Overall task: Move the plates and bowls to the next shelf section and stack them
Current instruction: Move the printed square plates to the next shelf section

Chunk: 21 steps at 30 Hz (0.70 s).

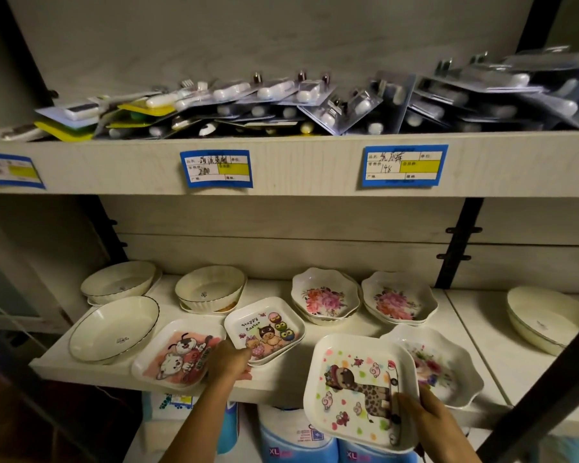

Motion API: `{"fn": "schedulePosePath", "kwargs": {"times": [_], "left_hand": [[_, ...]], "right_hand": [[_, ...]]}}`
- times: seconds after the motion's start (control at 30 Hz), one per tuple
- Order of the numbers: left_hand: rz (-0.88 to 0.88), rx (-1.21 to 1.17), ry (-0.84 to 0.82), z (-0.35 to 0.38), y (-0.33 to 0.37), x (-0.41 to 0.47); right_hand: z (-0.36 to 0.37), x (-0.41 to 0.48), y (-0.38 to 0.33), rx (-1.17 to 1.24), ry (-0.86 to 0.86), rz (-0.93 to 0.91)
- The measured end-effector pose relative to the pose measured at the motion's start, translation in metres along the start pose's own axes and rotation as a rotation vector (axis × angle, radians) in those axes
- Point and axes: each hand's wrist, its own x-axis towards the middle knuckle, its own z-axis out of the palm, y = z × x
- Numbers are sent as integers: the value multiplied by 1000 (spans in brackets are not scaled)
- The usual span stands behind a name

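Dim, shadowy corners — edges bowed, slightly blurred.

Views: one, head-worn, wide-angle.
Position: in front of a shelf unit, close enough that both forearms reach the lower shelf (168, 370).
Facing: forward and somewhat down; the lower shelf is seen from above, the upper shelf (281, 168) front-on at its labelled edge, its contents from slightly above.
Coverage: upper shelf across the top half, lower shelf with dishes across the middle, a strip of packs (295, 442) beneath at the bottom edge.
Distortion: straight shelf edges bow toward the corners (wide lens).
Focus: upper right corner blurred.
Overlap: no second view to share with.
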Motion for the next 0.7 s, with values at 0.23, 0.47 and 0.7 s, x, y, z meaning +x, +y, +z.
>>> {"fn": "schedulePosePath", "kwargs": {"times": [0.23,0.47,0.7], "left_hand": [[38,62,9,-1,6,-8],[20,-113,-2,-15,18,-13],[75,-198,-61,-49,20,-55]], "right_hand": [[-1,4,7,-3,3,-22],[-3,0,8,21,-34,4],[-7,-22,3,109,15,-35]]}}
